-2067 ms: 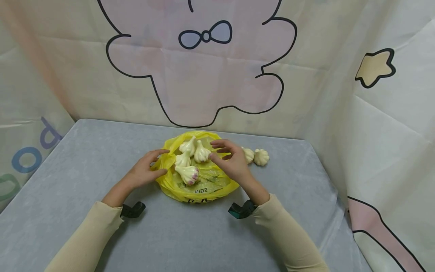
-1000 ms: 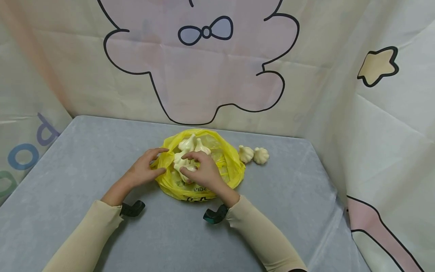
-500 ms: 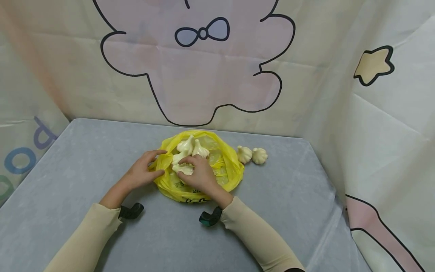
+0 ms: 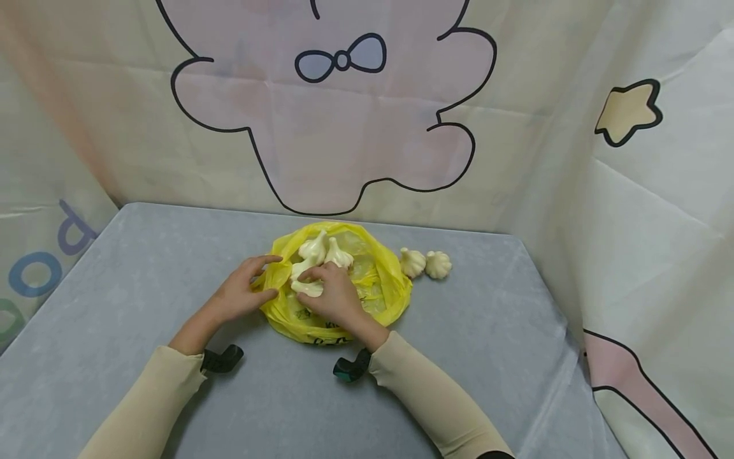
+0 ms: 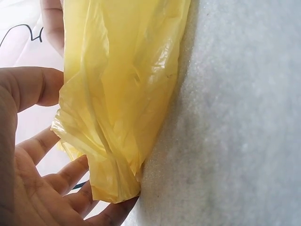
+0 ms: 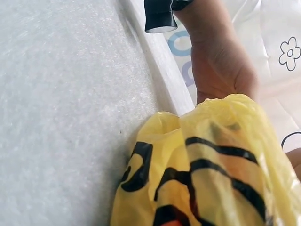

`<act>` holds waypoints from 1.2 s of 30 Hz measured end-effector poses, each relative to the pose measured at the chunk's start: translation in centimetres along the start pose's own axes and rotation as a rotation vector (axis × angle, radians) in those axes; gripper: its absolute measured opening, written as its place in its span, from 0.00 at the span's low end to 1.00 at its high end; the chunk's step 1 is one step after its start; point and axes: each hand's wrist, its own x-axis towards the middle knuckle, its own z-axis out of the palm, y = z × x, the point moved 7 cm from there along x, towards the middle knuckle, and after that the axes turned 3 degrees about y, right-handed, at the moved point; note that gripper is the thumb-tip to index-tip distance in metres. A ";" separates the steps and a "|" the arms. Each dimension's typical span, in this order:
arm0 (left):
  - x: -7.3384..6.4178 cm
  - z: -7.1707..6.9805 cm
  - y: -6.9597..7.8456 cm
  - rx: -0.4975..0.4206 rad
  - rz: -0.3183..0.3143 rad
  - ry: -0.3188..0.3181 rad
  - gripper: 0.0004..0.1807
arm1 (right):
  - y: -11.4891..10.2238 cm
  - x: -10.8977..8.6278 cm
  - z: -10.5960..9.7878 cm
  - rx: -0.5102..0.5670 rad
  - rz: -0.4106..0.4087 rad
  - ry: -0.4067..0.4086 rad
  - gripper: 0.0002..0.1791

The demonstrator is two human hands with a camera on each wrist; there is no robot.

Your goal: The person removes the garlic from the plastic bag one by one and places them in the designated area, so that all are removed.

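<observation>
A yellow plastic bag [image 4: 381, 309] lies on the table with its mouth spread wide. Inside it sit several whitish garlic bulbs, one with its stem up [image 4: 338, 255] and others at the left of the mouth. My right hand [image 4: 339, 296] reaches into the bag, its thumb and fingers round the front garlic bulb [image 4: 310, 288], whose root end the hand hides. At the bag's left side my left hand [image 4: 237, 293] keeps thumb and fingers spread, touching the plastic. In the right wrist view the bag's printed side hides the right hand's fingers.
Two more garlic bulbs, one nearer the bag [image 4: 412, 262] and one to its right [image 4: 438, 264], stand on the grey cloth-covered table [image 4: 275, 401]. A printed curtain [image 4: 516, 95] hangs behind and beside the table.
My right hand has come left from the bag's right side, over the bag's mouth and down to the front garlic bulb, where its fingers have closed in. The left hand stays at the bag.
</observation>
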 end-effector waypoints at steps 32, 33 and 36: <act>0.2 0.3 -0.3 0.001 -0.019 0.000 0.33 | 0.3 -0.9 -3.8 0.215 0.007 0.098 0.13; 0.2 0.3 -0.3 0.003 -0.021 0.000 0.33 | 0.3 -1.0 -4.0 0.224 -0.003 0.104 0.13; 0.2 0.3 -0.4 0.009 -0.028 -0.001 0.34 | 0.4 -1.1 -4.9 0.249 -0.023 0.125 0.12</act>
